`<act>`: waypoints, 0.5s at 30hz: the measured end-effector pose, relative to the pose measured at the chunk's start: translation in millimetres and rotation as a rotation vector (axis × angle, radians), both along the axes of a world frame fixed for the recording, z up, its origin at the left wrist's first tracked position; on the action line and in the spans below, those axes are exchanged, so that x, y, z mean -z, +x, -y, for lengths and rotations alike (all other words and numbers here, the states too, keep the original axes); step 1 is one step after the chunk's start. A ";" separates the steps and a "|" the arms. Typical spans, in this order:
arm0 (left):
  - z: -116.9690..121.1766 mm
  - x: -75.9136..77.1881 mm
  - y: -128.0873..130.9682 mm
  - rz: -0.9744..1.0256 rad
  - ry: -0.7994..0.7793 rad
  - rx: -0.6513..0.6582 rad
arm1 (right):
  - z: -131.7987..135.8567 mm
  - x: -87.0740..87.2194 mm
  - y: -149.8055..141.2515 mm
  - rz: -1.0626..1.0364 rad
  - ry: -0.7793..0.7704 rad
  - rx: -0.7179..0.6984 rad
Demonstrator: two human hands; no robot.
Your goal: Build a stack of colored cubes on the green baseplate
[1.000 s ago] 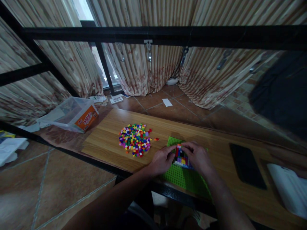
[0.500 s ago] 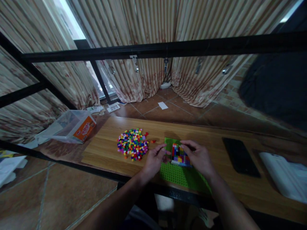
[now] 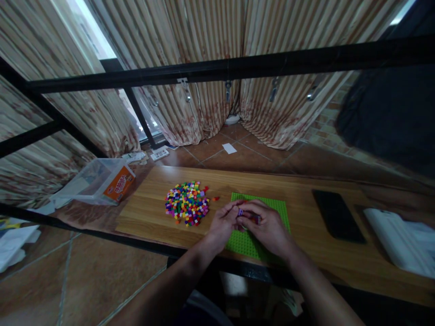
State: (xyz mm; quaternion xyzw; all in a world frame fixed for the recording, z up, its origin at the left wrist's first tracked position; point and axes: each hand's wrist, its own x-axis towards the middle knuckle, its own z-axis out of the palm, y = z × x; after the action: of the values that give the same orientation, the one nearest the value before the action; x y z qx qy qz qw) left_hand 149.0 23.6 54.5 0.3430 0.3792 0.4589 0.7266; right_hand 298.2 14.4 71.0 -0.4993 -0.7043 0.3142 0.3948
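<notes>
My left hand (image 3: 222,224) and my right hand (image 3: 267,226) meet over a green studded baseplate (image 3: 277,206). Both have their fingers closed around a small block of coloured toy bricks (image 3: 240,212). A purple bit of it shows between the fingertips, and the fingers cover most of the rest. To the left of my hands, a heap of small multicoloured bricks (image 3: 186,203) lies on the wooden tabletop (image 3: 146,206). A few red bricks (image 3: 215,198) lie loose between heap and baseplate.
A clear plastic box (image 3: 98,181) with an orange label stands beyond the table's left end. On the right lie a black phone-like slab (image 3: 338,216) and a white package (image 3: 394,240). A black metal bar (image 3: 210,70) crosses in front of the curtains.
My hands have come together, and the right has moved left. The brick block, which showed between them over the baseplate, is now mostly hidden in my fingers. The view has shifted slightly.
</notes>
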 end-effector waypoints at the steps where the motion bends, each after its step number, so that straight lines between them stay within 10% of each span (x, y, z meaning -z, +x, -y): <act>1: 0.2 -0.3 0.3 0.011 -0.004 0.005 | 0.6 -0.3 -0.5 0.006 0.004 -0.001; 10: 4.1 -6.1 -0.8 0.112 -0.091 0.096 | 0.5 5.6 -2.6 0.001 0.061 -0.012; 15: 0.2 -4.1 0.6 -0.098 0.020 -0.060 | -0.4 6.4 2.5 0.218 0.156 0.039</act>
State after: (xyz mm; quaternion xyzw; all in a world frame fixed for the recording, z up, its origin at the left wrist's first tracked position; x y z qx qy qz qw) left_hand 149.6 23.5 58.6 0.3608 0.4199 0.4671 0.6894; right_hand 300.7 14.9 64.6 -0.5116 -0.7556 0.1946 0.3598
